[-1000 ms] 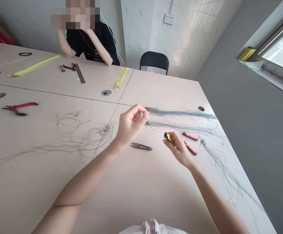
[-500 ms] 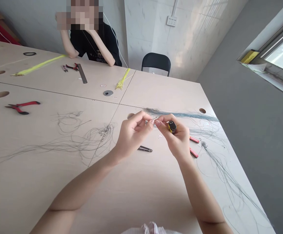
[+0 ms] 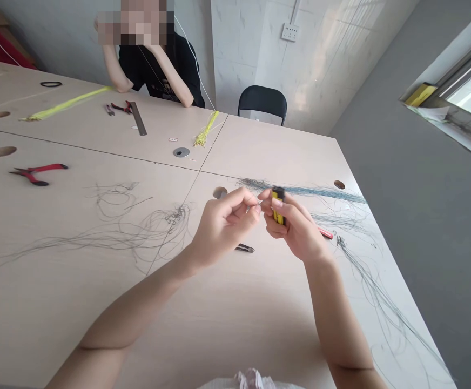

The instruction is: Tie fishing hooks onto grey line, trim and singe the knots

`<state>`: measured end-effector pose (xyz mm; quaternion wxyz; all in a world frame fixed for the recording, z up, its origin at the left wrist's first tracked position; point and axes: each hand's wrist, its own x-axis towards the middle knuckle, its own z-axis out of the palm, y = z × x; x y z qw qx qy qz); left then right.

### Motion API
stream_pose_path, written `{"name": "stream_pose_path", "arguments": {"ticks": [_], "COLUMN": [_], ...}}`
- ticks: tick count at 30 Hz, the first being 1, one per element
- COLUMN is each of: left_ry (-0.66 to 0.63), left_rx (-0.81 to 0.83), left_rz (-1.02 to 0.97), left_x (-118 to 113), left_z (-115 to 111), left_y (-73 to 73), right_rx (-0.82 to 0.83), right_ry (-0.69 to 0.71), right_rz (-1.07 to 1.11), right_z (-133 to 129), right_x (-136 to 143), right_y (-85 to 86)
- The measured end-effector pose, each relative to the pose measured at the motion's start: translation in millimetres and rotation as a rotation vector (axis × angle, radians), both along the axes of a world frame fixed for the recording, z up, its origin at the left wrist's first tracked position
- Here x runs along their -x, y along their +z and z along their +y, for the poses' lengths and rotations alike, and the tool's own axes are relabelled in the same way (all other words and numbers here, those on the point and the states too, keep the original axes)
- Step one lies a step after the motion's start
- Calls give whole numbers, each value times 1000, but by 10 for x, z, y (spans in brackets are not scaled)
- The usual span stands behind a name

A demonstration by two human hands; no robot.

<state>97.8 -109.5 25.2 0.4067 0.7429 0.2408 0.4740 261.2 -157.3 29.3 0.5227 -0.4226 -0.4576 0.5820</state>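
My left hand (image 3: pixel 229 221) pinches something tiny, too small to make out, between thumb and fingertips. Close against it on the right, my right hand (image 3: pixel 294 221) is wrapped round a black and yellow lighter-like object (image 3: pixel 278 206), held upright. Beyond both hands, a bundle of dark bluish lines (image 3: pixel 312 192) runs to the table's right edge. Below my left hand lies a small black tool (image 3: pixel 244 248), partly covered. A red handle (image 3: pixel 325 233) shows beside my right wrist. Loose thin lines with a tangled clump (image 3: pixel 175 215) lie left of my left hand.
Red-handled pliers (image 3: pixel 36 174) rest on the table at left. Across it are yellow bundles (image 3: pixel 205 129), a metal ruler (image 3: pixel 139 119) and a grey disc (image 3: pixel 181 152). A person in black (image 3: pixel 158 70) sits opposite, beside a black chair (image 3: pixel 263 102). More lines (image 3: pixel 375 286) trail at right.
My right hand has turned, and the black and yellow object has swung from end-on to upright in its grip. The fingertips have parted slightly. The view has shifted a little.
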Motion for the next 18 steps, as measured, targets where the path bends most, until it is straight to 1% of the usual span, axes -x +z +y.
{"name": "stream_pose_path", "arguments": {"ticks": [2, 5, 9, 13, 16, 18], "left_ry": [72, 184, 199, 296, 319, 319], "left_rx": [-100, -246, -274, -354, -366, -376], "left_rz": [-22, -61, -95, -90, -70, -58], "left_x": [-4, -7, -1, 18, 24, 18], "left_z": [-7, -23, -43, -52, -63, -66], "left_y": [-5, 4, 25, 42, 55, 55], "right_rx": [27, -6, -35, 1, 41, 66], "right_ry": [58, 96, 181, 254, 267, 240], "right_rz": [83, 116, 158, 232, 252, 242], "right_z": [-1, -27, -53, -49, -57, -69], "right_x": [23, 66, 98, 107, 132, 170], "right_y": [9, 11, -1, 4, 32, 60]}}
